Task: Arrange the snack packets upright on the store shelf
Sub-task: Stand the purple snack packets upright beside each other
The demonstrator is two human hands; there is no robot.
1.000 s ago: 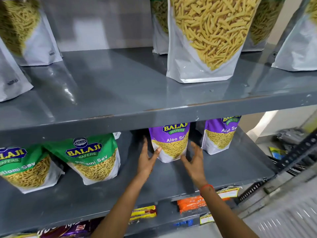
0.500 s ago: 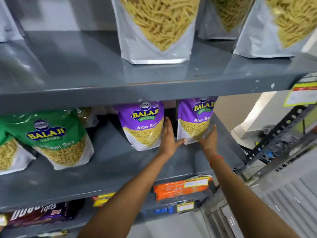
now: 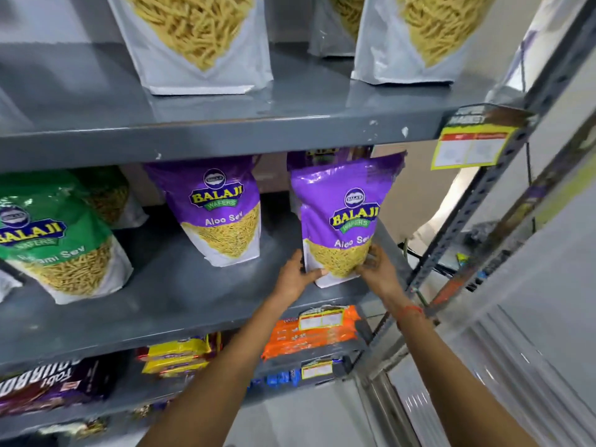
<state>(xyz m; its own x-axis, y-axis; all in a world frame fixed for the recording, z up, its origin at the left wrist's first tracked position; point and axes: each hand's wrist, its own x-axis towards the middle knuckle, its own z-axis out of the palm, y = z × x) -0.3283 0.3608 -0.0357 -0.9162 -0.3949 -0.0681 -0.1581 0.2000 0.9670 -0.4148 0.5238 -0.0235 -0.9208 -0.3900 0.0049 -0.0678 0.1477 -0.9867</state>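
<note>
A purple Aloo Sev packet [image 3: 346, 217] stands upright near the right end of the grey middle shelf [image 3: 180, 285], close to its front edge. My left hand [image 3: 298, 279] grips its lower left corner and my right hand [image 3: 375, 269] grips its lower right side. Another purple Aloo Sev packet [image 3: 222, 211] stands upright to its left, further back. The top of a third purple packet [image 3: 322, 154] shows behind the held one. A green Ratlami Sev packet [image 3: 61, 240] leans at the left, with another green one [image 3: 106, 195] behind it.
On the upper shelf [image 3: 290, 124] stand white pouches of yellow sticks [image 3: 196, 43]. A yellow price tag [image 3: 471, 146] hangs from its right end. The slotted metal upright [image 3: 477, 201] closes off the right side. The lower shelf holds orange [image 3: 309, 333], yellow [image 3: 177, 356] and dark packets.
Both hands moved from between the two purple packets onto the right one and drew it forward toward the shelf's front edge. The view shifted right and closer.
</note>
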